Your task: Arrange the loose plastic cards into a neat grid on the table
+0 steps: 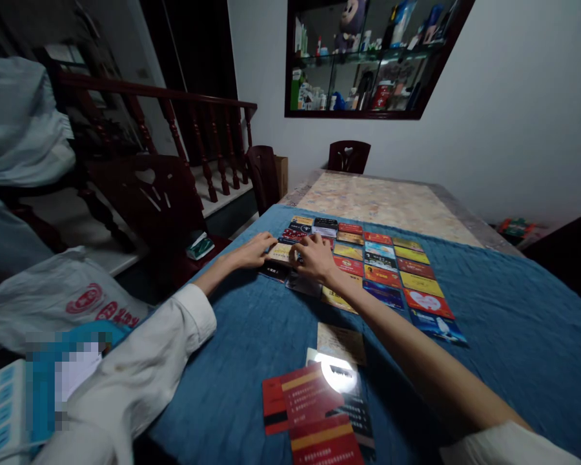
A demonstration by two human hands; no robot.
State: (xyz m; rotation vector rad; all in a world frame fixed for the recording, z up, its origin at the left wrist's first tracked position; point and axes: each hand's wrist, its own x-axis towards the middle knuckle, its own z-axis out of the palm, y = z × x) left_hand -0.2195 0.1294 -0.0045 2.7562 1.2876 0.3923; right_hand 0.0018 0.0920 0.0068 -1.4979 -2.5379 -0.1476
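Observation:
On the blue cloth [223, 361], plastic cards lie in neat rows and columns. At the near left of this grid is a pale beige card [279, 252], with a hand at each side. My left hand [254, 250] has its fingers bent against the card's left edge. Curled fingers of my right hand [315, 259] grip its right edge and hide some cards beneath. A black card [274, 271] lies just nearer. Closer to me is a loose pile of cards, with a dark red card [314, 394] and a beige card [336, 342] showing.
The cloth covers the near part of a long table with a patterned top [368, 200]. Dark wooden chairs [150, 200] stand along the left side. A white plastic bag [72, 297] and a teal object [43, 374] are at lower left. A glass-shelved cabinet [353, 64] hangs on the far wall.

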